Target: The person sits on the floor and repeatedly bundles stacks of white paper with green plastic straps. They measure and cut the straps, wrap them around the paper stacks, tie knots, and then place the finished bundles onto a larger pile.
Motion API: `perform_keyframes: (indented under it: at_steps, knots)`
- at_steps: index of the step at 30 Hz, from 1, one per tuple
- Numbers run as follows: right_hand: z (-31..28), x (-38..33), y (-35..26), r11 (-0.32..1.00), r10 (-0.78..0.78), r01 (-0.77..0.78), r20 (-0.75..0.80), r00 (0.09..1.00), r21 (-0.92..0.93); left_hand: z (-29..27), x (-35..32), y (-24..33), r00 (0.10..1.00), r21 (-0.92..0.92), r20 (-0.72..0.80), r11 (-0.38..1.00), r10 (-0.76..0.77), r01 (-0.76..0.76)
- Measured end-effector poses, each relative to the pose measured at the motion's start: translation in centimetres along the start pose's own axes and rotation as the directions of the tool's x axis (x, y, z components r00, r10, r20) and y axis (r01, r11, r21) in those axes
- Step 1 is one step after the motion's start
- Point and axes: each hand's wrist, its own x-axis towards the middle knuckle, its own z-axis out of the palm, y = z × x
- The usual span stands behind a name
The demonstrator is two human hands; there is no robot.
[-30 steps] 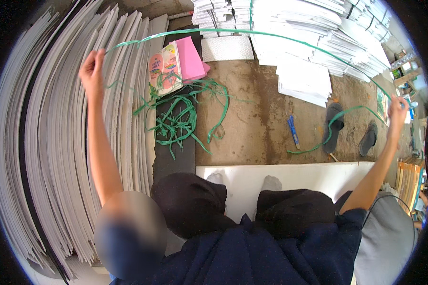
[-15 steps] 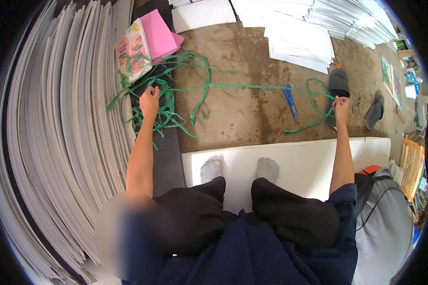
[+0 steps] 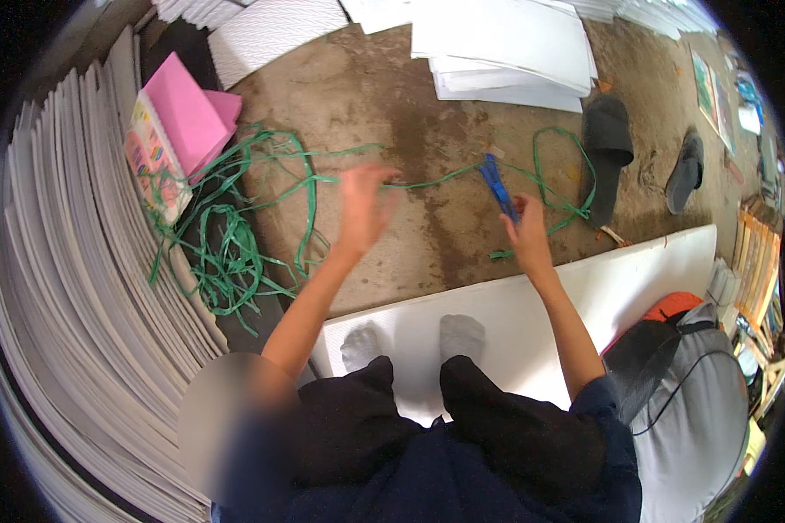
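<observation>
My right hand [image 3: 529,234] grips the lower end of a blue utility knife [image 3: 495,181], thumb and fingers closed around it. The knife is tilted, its other end pointing away from me. My left hand [image 3: 365,213], blurred by motion, is over the green plastic twine [image 3: 440,181], with thumb and fingers apart. From a tangled heap of green twine [image 3: 227,261] on the left, a strand runs behind that hand and on past the knife. It ends in a loose loop [image 3: 539,166] on the right.
Tall stacked white sheets [image 3: 87,218] stand along the left, near a pink box [image 3: 183,113]. More white sheets [image 3: 506,44] lie beyond on the brown floor [image 3: 401,113]. Dark slippers [image 3: 606,144] lie to the right. My socked feet rest on a white board [image 3: 532,322]; a grey bag [image 3: 689,418] is beside me.
My right hand has let go of the twine, moved left and taken hold of the knife. My left hand has left the heap and moved right. The stretched strand now hangs slack.
</observation>
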Motion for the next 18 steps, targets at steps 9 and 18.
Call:
perform_keyframes:
  at_steps: [9, 18]
  knots:
    - [0.1, 0.6, 0.3, 0.997, 0.002, 0.007, 0.110, 0.994, -0.081, 7.9, 3.0, 4.1, 0.833, -0.086, 0.417, 0.928, 0.364, -0.362]
    - [-6.6, -4.7, -2.8, 0.984, 0.121, -0.152, 0.277, 0.953, 0.093, 9.0, 0.8, 4.7, 0.646, -0.127, 0.570, 0.831, 0.508, -0.542]
